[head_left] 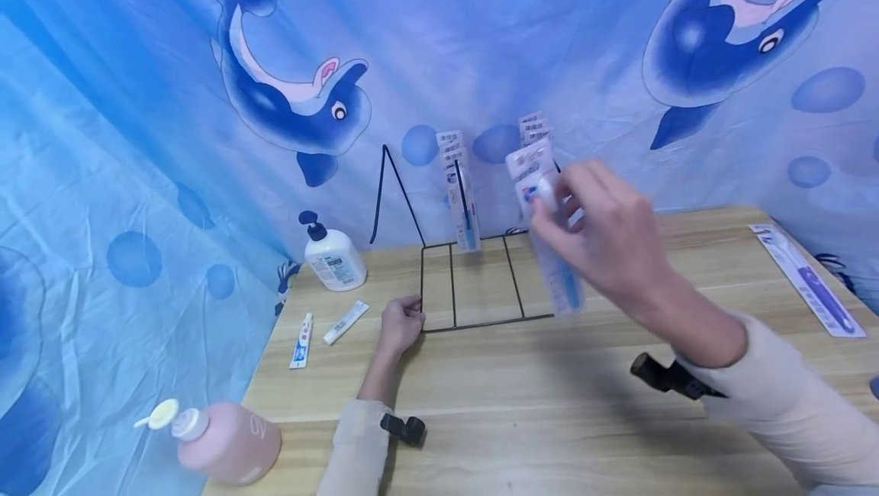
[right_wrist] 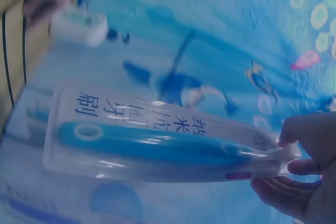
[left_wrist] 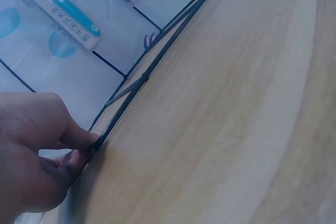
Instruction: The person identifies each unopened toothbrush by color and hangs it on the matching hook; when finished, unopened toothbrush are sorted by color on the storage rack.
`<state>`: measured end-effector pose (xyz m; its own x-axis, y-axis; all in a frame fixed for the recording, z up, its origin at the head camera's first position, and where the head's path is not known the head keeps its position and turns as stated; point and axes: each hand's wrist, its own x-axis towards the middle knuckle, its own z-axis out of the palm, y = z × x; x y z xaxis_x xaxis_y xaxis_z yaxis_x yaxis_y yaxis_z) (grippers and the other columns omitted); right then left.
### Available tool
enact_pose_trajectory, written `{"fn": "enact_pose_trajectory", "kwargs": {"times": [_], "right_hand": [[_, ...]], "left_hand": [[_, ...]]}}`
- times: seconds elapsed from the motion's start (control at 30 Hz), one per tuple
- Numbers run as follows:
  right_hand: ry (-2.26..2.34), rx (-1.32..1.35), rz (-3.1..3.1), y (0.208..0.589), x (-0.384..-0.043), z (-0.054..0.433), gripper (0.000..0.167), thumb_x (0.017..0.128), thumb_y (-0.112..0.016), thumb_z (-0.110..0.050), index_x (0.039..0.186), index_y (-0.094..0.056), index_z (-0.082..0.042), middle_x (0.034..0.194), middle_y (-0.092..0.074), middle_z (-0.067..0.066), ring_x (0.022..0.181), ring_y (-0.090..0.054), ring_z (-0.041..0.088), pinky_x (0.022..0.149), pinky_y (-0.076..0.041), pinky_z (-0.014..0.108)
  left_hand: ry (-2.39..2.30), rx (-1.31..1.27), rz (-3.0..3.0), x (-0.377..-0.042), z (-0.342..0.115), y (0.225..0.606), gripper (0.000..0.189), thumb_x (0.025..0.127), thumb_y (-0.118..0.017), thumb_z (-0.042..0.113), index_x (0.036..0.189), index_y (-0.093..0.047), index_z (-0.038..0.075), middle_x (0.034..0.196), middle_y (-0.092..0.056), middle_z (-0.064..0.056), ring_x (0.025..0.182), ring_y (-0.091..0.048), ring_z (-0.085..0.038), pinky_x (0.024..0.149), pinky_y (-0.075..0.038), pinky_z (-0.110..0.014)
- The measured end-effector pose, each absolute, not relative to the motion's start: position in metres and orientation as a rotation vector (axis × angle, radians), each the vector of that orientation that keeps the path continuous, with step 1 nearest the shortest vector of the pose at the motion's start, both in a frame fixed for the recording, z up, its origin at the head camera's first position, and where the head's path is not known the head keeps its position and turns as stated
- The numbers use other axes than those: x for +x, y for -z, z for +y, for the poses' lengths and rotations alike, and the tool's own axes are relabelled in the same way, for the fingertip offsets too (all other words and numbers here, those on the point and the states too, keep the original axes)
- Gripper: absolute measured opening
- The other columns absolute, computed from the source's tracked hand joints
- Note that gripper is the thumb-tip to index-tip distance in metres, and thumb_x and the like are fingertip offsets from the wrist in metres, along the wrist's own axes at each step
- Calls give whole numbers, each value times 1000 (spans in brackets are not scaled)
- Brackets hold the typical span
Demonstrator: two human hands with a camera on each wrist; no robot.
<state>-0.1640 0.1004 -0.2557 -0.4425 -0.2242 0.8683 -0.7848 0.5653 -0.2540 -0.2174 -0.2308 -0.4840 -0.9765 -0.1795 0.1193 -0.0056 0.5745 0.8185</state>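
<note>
My right hand (head_left: 618, 229) pinches the top of a packaged blue-handled toothbrush (right_wrist: 147, 140), just in front of the rack's right side. The pack slants downward, and in the head view it is blurred. Behind it hang several more toothbrush packs (head_left: 532, 130); the hand and the held pack partly cover them. With thumb and fingers, my left hand (head_left: 401, 324) grips the front left corner of the black wire rack (head_left: 487, 323). Another group of toothbrush packs (head_left: 449, 146) hangs on the rack's left hook, a blue-handled one (left_wrist: 73, 11) showing in the left wrist view.
Left of the rack stand a white pump bottle (head_left: 336, 259) and two small toothpaste tubes (head_left: 301, 341), (head_left: 346, 323). A pink pump bottle (head_left: 233, 442) is at the near left. At the right table edge lies a purple toothbrush pack (head_left: 810, 282). A blue dolphin curtain (head_left: 481, 38) backs the table.
</note>
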Motion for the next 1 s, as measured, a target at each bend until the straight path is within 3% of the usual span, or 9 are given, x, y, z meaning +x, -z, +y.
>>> {"fn": "enact_pose_trajectory", "kwargs": {"times": [0.57,1.0], "right_hand": [[-951,883,-2062,320,-173,40,19,83,-74,-11,80,-55,-7,75,-51,2,64,-46,11,49,-43,20],[-995,799,-2154,326,-241,7,18,94,-66,-18,91,-53,-5,81,-52,5,68,-49,18,54,-46,26]], "left_hand": [[1367,135,-2617,-217,-229,483,41,79,-63,-12,120,-63,-13,97,-66,-16,86,-62,-24,76,-58,-31],[1373,140,-2584,-218,-231,484,40,79,-63,-13,119,-63,-13,96,-66,-18,86,-62,-25,75,-58,-30]]}}
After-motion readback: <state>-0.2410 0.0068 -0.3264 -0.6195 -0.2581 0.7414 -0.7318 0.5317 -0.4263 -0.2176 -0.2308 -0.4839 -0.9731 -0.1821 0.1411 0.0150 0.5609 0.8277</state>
